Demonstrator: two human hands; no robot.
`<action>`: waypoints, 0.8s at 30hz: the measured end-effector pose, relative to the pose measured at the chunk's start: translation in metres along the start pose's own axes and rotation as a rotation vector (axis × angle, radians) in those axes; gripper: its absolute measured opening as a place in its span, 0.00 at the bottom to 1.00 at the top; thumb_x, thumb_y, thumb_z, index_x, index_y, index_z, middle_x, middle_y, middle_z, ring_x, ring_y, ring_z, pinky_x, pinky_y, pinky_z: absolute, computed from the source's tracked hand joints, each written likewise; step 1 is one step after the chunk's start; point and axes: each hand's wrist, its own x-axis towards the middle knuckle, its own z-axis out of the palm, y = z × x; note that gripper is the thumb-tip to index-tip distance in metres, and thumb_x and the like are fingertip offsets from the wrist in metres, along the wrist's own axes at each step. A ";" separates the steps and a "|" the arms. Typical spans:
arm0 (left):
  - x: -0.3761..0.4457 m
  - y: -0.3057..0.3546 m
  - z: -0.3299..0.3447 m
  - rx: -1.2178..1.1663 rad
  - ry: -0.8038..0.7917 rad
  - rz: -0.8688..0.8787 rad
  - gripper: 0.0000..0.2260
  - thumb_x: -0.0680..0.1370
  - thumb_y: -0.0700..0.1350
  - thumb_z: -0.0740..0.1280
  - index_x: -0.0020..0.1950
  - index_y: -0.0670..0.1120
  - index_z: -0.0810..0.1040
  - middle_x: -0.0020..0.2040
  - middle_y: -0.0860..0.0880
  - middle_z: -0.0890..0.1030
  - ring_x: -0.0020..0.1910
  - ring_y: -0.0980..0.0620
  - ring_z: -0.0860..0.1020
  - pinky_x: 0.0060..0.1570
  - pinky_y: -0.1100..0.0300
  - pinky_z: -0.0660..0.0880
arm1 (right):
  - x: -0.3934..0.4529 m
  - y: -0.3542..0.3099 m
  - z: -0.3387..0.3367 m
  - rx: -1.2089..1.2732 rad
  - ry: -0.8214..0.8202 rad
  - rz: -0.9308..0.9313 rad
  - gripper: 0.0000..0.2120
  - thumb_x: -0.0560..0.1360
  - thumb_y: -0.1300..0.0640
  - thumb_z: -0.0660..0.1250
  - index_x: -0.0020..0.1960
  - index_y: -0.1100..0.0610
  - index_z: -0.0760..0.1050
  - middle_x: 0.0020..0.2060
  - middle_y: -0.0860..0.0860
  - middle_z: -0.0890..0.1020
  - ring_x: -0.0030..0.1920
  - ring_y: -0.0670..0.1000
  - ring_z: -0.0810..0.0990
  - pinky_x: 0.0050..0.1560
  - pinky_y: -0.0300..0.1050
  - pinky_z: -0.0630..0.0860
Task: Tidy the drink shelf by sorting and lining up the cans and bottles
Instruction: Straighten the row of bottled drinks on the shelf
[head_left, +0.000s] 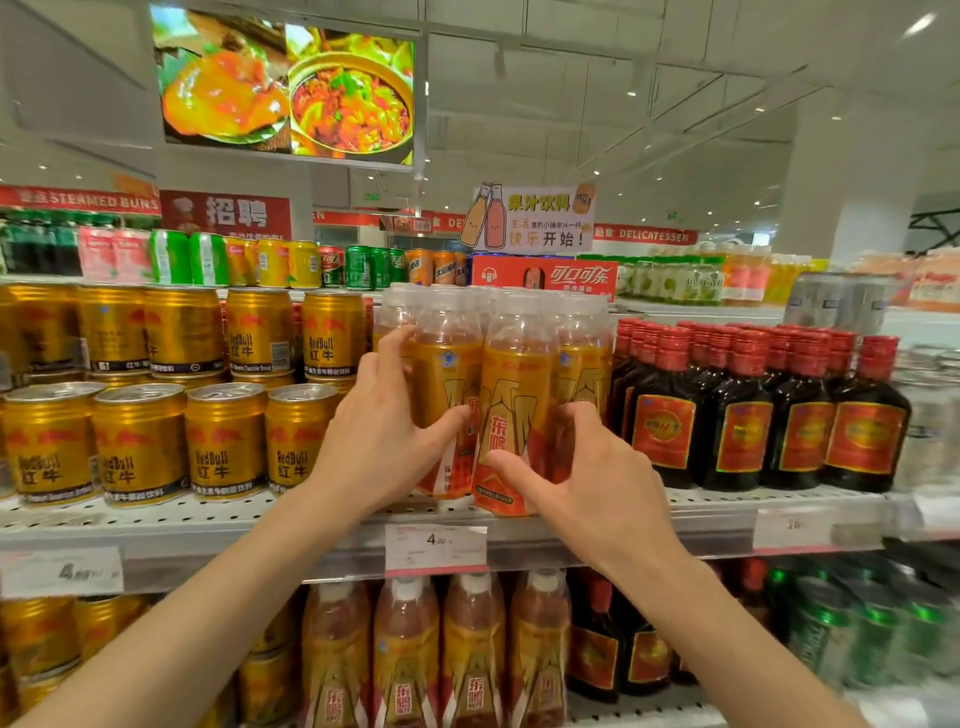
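Note:
Clear plastic bottles of orange drink with gold and red labels stand grouped at the middle of the white shelf (322, 519). My left hand (382, 431) wraps around the front left bottle (447, 384), fingers behind it and thumb across its label. My right hand (576, 483) grips the front middle bottle (514, 395) low down, thumb on the label's lower edge, fingers curled around its right side. Gold Red Bull cans (140, 447) stand in stacked rows to the left. Dark bottles with red caps (737, 415) line up to the right.
A price tag (435, 551) hangs on the shelf edge below the bottles. The shelf underneath holds more orange bottles (441, 654), gold cans and green cans (872, 634). Coloured cans and a red Coca-Cola box (545, 278) sit on the far upper shelf.

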 end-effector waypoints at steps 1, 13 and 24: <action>0.001 -0.001 0.001 0.000 0.001 -0.003 0.40 0.73 0.63 0.73 0.77 0.57 0.53 0.63 0.48 0.73 0.51 0.50 0.78 0.51 0.51 0.81 | 0.000 0.000 0.000 0.001 -0.001 -0.005 0.42 0.66 0.19 0.59 0.67 0.49 0.67 0.52 0.44 0.83 0.51 0.51 0.84 0.51 0.52 0.82; 0.000 -0.005 -0.004 -0.129 0.024 -0.033 0.40 0.70 0.59 0.77 0.76 0.59 0.58 0.56 0.53 0.74 0.51 0.51 0.79 0.52 0.53 0.79 | 0.001 0.000 -0.005 -0.011 -0.021 -0.017 0.42 0.66 0.19 0.59 0.66 0.49 0.67 0.51 0.44 0.83 0.49 0.50 0.84 0.49 0.52 0.83; -0.002 -0.006 -0.025 0.022 -0.051 0.000 0.40 0.73 0.63 0.72 0.78 0.54 0.55 0.68 0.50 0.76 0.61 0.51 0.78 0.59 0.52 0.76 | 0.000 0.000 -0.001 0.005 -0.019 0.002 0.38 0.67 0.21 0.60 0.64 0.48 0.68 0.48 0.41 0.82 0.47 0.49 0.83 0.48 0.52 0.82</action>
